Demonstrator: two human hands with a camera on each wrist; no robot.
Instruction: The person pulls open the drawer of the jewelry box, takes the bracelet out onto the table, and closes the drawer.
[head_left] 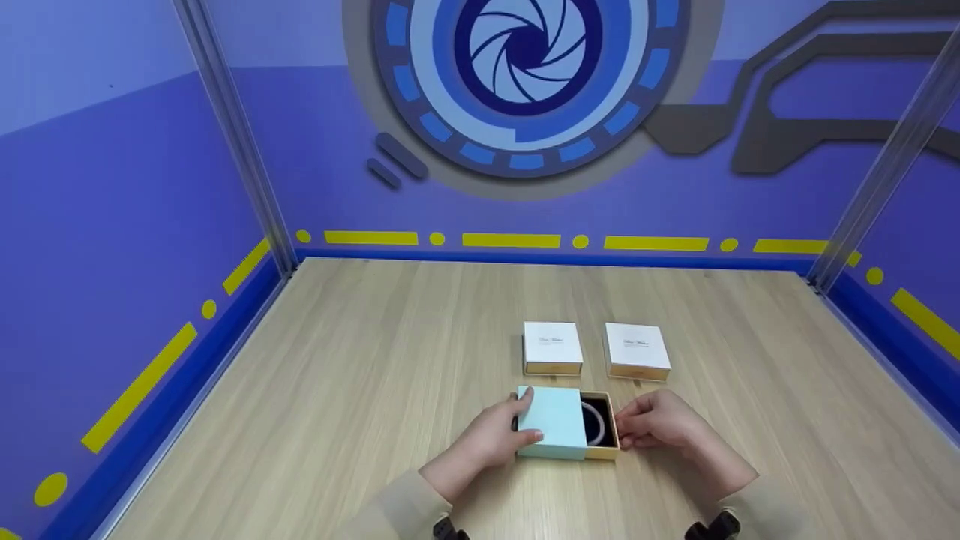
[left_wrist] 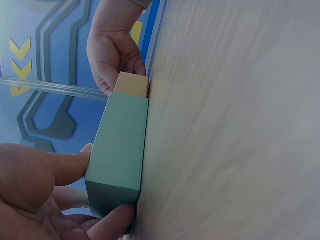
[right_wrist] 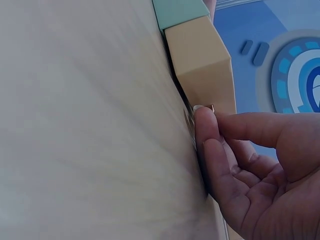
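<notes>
The light-blue box cover point(head_left: 553, 424) is gripped by the left hand point(head_left: 489, 433) on the table's point(head_left: 360, 375) near side, its half-out tan drawer point(head_left: 601, 453) pinched rightward by the right hand point(head_left: 666, 421); the bangle point(head_left: 601, 425) could be spilled if jerked.

The head view is evenly bright, with soft, faint shadows on the table point(head_left: 375, 375) below the left hand point(head_left: 487, 435) and right hand point(head_left: 664, 420), while the small print point(head_left: 551, 341) on the white boxes point(head_left: 552, 354) beyond them is blurred. Both wrist views look dimmer; a pale sheen washes out the table beside each hand, its grain smeared and soft.
</notes>
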